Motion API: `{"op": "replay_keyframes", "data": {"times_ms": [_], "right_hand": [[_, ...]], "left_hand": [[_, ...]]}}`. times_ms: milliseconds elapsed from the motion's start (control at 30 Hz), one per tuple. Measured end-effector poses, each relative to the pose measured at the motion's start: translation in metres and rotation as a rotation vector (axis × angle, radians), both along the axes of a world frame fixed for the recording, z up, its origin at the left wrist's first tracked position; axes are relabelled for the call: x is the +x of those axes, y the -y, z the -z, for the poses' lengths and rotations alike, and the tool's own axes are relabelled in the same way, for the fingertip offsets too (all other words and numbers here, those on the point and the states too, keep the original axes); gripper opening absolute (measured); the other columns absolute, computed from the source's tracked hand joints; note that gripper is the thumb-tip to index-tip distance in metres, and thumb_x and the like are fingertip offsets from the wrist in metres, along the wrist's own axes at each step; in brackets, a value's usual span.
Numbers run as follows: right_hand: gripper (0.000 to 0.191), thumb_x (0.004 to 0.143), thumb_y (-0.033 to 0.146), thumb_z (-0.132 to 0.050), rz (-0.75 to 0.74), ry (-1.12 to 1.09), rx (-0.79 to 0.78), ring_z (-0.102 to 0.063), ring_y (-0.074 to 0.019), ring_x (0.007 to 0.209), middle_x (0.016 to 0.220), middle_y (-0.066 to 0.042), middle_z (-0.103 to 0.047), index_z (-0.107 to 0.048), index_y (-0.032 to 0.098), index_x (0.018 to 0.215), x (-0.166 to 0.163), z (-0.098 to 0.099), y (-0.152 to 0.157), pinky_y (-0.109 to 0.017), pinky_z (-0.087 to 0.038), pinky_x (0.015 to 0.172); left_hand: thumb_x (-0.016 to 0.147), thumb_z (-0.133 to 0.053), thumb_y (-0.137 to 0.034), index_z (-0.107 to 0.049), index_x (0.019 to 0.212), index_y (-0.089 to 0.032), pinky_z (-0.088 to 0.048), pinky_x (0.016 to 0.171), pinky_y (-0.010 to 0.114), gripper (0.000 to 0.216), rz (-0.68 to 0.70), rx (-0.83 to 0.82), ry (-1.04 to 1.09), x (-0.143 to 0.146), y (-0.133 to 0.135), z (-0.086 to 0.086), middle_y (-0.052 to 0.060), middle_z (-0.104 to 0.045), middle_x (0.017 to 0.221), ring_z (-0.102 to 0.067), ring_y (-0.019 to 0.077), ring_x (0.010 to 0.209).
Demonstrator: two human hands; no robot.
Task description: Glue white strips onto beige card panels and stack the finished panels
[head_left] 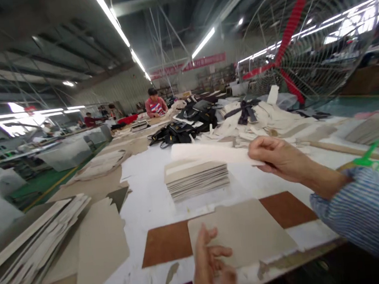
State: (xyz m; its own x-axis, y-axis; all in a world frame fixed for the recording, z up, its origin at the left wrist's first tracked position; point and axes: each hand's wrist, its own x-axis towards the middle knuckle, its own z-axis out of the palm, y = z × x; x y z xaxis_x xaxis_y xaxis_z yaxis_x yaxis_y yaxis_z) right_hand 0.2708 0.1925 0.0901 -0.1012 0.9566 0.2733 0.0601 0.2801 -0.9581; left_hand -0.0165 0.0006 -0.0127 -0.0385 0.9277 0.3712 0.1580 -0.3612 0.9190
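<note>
My right hand (282, 158) pinches the right end of a thin, pale sheet (207, 153), raised above a stack of beige panels (198, 181). The kind of material is not plain. Fingers apart and holding nothing, my left hand (213, 266) hovers over or touches the lower left part of a beige panel (240, 230) near the table's front edge. A brown piece shows at each side of that panel, the left brown piece (167, 244) and the right brown piece (288, 208). Contact under my left hand cannot be made out.
Loose beige sheets (99, 247) and a pile of cut strips (42, 243) lie to the left. Black bags (188, 122) and cream scraps (267, 117) heap up farther back. A large fan (300, 44) stands at right. Another person (155, 104) works across the table.
</note>
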Motion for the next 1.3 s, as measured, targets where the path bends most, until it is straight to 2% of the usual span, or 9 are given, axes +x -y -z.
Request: {"op": "replay_keyframes", "data": {"times_ms": [100, 167, 300, 433, 533, 633, 800, 933, 1300], "right_hand": [[0.060, 0.069, 0.068, -0.101, -0.129, 0.074, -0.152, -0.039, -0.0069, 0.042, 0.058, 0.006, -0.051, -0.066, 0.020, 0.078, 0.000, 0.019, 0.068, -0.020, -0.028, 0.038], [0.058, 0.075, 0.070, -0.096, -0.219, 0.139, -0.266, -0.038, -0.0067, 0.043, 0.058, 0.005, -0.052, -0.067, 0.020, 0.076, 0.000, 0.034, 0.099, -0.020, -0.028, 0.039], [0.059, 0.076, 0.076, -0.089, -0.221, 0.194, -0.424, -0.043, -0.0087, 0.051, 0.063, 0.003, -0.053, -0.071, 0.020, 0.080, 0.004, 0.063, 0.125, -0.020, -0.032, 0.045], [0.061, 0.074, 0.079, -0.086, -0.220, 0.222, -0.556, -0.051, -0.0129, 0.057, 0.065, 0.003, -0.056, -0.076, 0.023, 0.096, 0.012, 0.083, 0.128, -0.022, -0.039, 0.050], [0.065, 0.072, 0.083, -0.083, -0.154, 0.266, -0.581, -0.043, -0.0123, 0.048, 0.056, 0.005, -0.051, -0.071, 0.024, 0.096, 0.016, 0.089, 0.124, -0.023, -0.031, 0.044], [0.061, 0.072, 0.083, -0.078, -0.065, 0.400, -0.499, -0.041, -0.0119, 0.046, 0.057, 0.004, -0.052, -0.065, 0.025, 0.084, 0.015, 0.087, 0.114, -0.024, -0.026, 0.043], [0.047, 0.077, 0.073, -0.070, 0.032, 0.529, -0.362, -0.054, -0.0180, 0.058, 0.065, 0.000, -0.063, -0.069, 0.026, 0.082, 0.005, 0.088, 0.099, -0.030, -0.038, 0.053], [0.038, 0.080, 0.065, -0.068, 0.064, 0.577, -0.295, -0.060, -0.0218, 0.063, 0.067, -0.001, -0.068, -0.069, 0.028, 0.082, -0.001, 0.096, 0.094, -0.033, -0.043, 0.059], [0.024, 0.084, 0.052, -0.067, 0.113, 0.673, -0.244, -0.065, -0.0232, 0.064, 0.069, -0.001, -0.071, -0.065, 0.028, 0.082, -0.007, 0.097, 0.098, -0.035, -0.044, 0.061]], "left_hand": [[0.095, -0.071, -0.084, -0.064, 0.151, -0.030, -0.059, 0.058, 0.027, 0.078, -0.023, -0.278, 0.593, -0.020, 0.000, -0.003, 0.017, -0.068, 0.144, -0.078, 0.0214, 0.084], [0.088, -0.087, -0.074, -0.072, 0.140, -0.027, -0.056, 0.055, 0.024, 0.072, 0.001, -0.408, 0.677, -0.030, 0.003, -0.007, 0.014, -0.076, 0.127, -0.077, 0.0195, 0.079], [0.078, -0.101, -0.055, -0.081, 0.116, -0.019, -0.056, 0.057, 0.022, 0.056, -0.124, -0.501, 0.599, -0.029, 0.014, -0.014, 0.003, -0.076, 0.083, -0.072, 0.0161, 0.067], [0.064, -0.107, -0.062, -0.077, 0.090, -0.017, -0.050, 0.053, 0.019, 0.060, -0.197, -0.538, 0.554, -0.020, 0.016, -0.018, -0.001, -0.069, 0.066, -0.064, 0.0121, 0.058], [0.066, -0.099, -0.076, -0.070, 0.077, -0.018, -0.042, 0.051, 0.019, 0.066, -0.201, -0.577, 0.375, -0.024, 0.011, -0.022, -0.002, -0.064, 0.056, -0.052, 0.0087, 0.048], [0.074, -0.088, -0.083, -0.068, 0.073, -0.019, -0.037, 0.051, 0.020, 0.066, -0.234, -0.601, 0.124, -0.032, 0.004, -0.027, -0.003, -0.061, 0.055, -0.045, 0.0088, 0.048], [0.084, -0.074, -0.084, -0.065, 0.070, -0.022, -0.043, 0.059, 0.025, 0.064, -0.293, -0.498, -0.178, -0.040, -0.011, -0.032, -0.006, -0.052, 0.057, -0.045, 0.0131, 0.054], [0.088, -0.070, -0.083, -0.060, 0.066, -0.024, -0.037, 0.059, 0.026, 0.064, -0.320, -0.451, -0.311, -0.043, -0.018, -0.034, -0.007, -0.043, 0.057, -0.040, 0.0144, 0.057], [0.088, -0.066, -0.085, -0.056, 0.065, -0.025, -0.038, 0.061, 0.025, 0.065, -0.338, -0.460, -0.421, -0.048, -0.024, -0.034, -0.005, -0.048, 0.062, -0.047, 0.0170, 0.063]]}}
